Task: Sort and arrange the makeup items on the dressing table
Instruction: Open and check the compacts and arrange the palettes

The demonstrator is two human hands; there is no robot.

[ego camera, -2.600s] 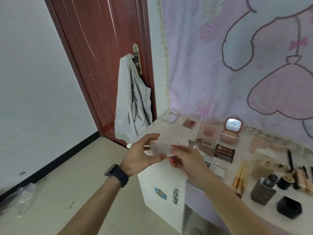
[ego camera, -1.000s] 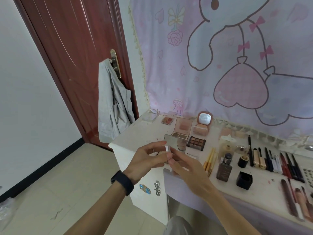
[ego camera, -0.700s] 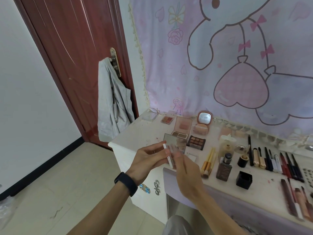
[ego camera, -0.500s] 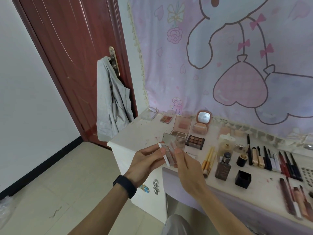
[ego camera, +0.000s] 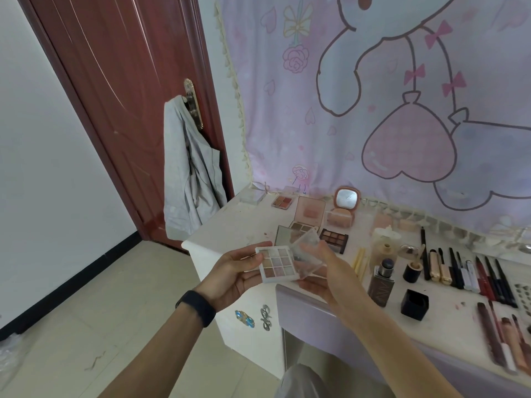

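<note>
Both hands were held close together above the front edge of the dressing table. The left hand, palm up, gripped the left side of a nine-pan eyeshadow palette. The right hand pinched its clear lid, which was swung open and tilted. The palette was in the air, off the table. The lid partly hid a dark brown palette behind it. A brown bottle and a black cube stood to the right. The bottle's lettering could not be read.
</note>
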